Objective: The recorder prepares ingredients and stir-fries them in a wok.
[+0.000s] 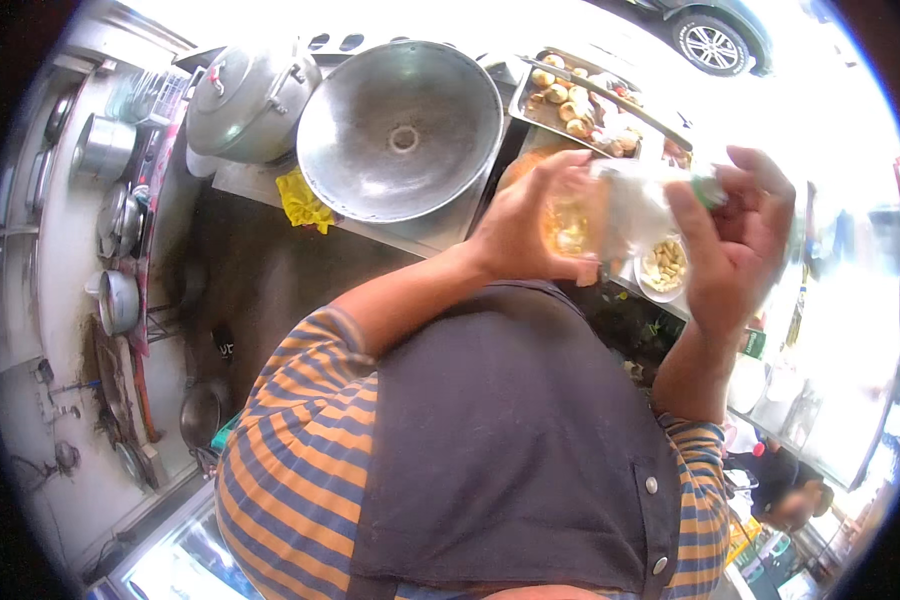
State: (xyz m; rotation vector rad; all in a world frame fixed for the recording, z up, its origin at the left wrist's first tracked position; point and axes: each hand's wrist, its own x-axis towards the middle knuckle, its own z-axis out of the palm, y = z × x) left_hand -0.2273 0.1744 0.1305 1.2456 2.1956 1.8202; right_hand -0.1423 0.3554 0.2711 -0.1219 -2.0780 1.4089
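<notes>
My left hand (521, 217) is curled around the base of a clear bottle (630, 199) with yellow liquid (568, 221) at that end. The bottle lies about sideways in front of my chest and is blurred. At its other end, the fingers of my right hand (742, 232) are around a green cap (709, 187). Just below the bottle, a white bowl (645, 289) holds pale pieces that look like peeled garlic (666, 262). Beyond my hands stands a metal tray (529, 109) of onions (557, 93), with a long flat metal utensil (615, 97) lying across it.
A large, bare metal wok (401, 97) stands left of the tray, beside a lidded aluminium pot (251, 112). A yellow cloth (300, 199) lies at the counter edge. Several pots (118, 300) line the left-hand shelf. Another person (784, 487) is at the lower right.
</notes>
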